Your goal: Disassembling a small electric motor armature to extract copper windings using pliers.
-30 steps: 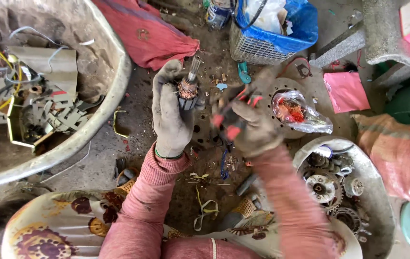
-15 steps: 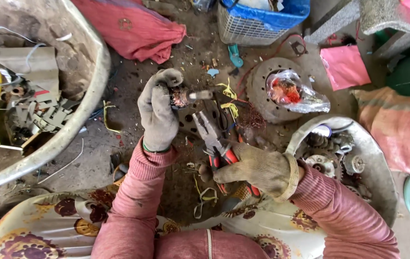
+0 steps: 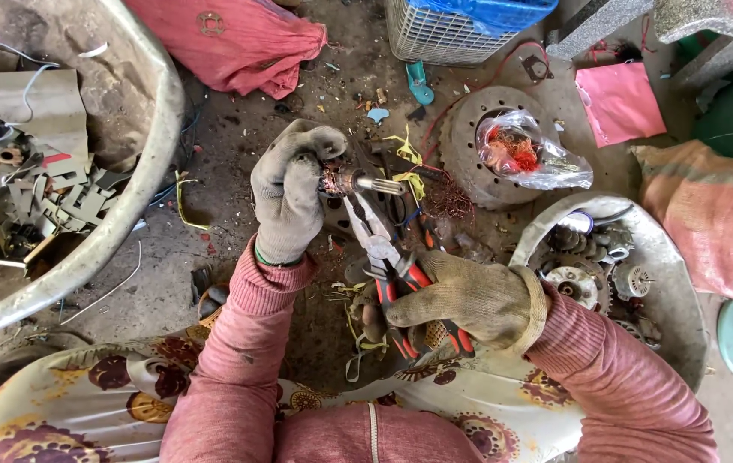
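My left hand, in a worn grey glove, grips a small motor armature with copper winding; its steel shaft points right. My right hand, also gloved, holds red-and-black-handled pliers. The pliers' jaws point up and left, with their tips right under the armature's winding. Both sleeves are pink. Loose copper wire lies on the ground just beyond the pliers.
A large dented metal basin with scrap metal and wires stands at left. A round metal disc holds a plastic bag of copper. Another basin with gears stands right. Red sack and white basket lie beyond.
My right hand dropped from beside the armature toward my lap, then brought the pliers' jaws up to the winding. My left hand turned the armature so its shaft points right.
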